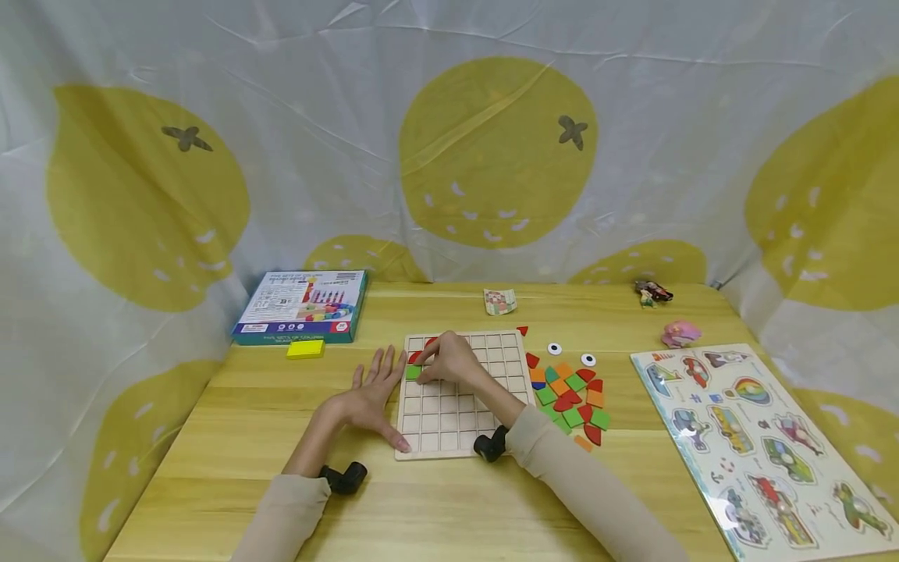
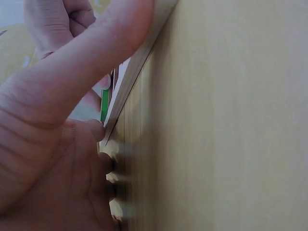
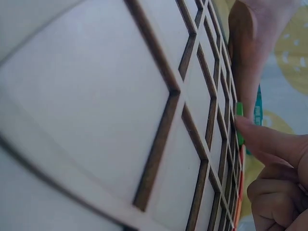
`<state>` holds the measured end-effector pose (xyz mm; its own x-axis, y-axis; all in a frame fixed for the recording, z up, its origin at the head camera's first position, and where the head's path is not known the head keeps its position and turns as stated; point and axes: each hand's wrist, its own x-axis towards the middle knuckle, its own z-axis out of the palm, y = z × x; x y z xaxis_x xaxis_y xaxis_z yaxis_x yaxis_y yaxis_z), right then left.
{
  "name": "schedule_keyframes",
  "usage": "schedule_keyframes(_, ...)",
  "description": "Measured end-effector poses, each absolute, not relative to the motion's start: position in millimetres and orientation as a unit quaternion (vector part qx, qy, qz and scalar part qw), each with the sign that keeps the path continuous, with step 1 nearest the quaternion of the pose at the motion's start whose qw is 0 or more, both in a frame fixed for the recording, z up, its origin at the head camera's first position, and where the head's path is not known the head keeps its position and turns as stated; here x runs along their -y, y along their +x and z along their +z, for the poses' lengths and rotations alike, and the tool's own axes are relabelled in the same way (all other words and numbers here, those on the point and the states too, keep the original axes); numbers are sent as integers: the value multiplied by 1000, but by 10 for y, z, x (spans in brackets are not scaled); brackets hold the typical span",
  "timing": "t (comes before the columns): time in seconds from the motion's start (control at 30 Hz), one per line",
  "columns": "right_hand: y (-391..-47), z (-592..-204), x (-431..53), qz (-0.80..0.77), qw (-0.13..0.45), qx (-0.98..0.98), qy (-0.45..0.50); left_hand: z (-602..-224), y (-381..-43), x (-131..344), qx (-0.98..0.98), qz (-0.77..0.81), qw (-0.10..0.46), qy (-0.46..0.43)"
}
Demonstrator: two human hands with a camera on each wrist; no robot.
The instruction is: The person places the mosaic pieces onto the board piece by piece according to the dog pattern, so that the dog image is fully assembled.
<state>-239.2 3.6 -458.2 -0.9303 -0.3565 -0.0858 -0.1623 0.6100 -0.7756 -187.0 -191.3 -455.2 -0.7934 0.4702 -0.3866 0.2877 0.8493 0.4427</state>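
A pale wooden grid board [image 1: 449, 425] lies in the middle of the table. My right hand [image 1: 453, 361] reaches across it and pinches a green square tile [image 1: 412, 373] in the board's left column. Seen from the right wrist, the thumb touches the face of this green tile [image 3: 239, 122]. Just above, a red piece [image 1: 414, 357] sits in the grid, partly covered by the right hand. My left hand [image 1: 368, 394] is spread flat along the board's left edge, its thumb at the near left corner. The left wrist view shows its fingers [image 2: 107, 163] beside the board's side.
Loose red, green and orange tiles [image 1: 574, 394] lie right of the board, with two eye discs [image 1: 554, 349] behind. A boxed set [image 1: 302, 304] and a yellow block [image 1: 305, 349] stand back left. A picture puzzle board [image 1: 765, 445] and a pink toy [image 1: 680, 333] are at right.
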Motion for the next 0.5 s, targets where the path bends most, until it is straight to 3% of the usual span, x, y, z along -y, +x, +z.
schedule_keyframes(0.5,-2427,-4577,-33,-430,141,-879,-153,-4538,-1862,1919,-930,181,250,202)
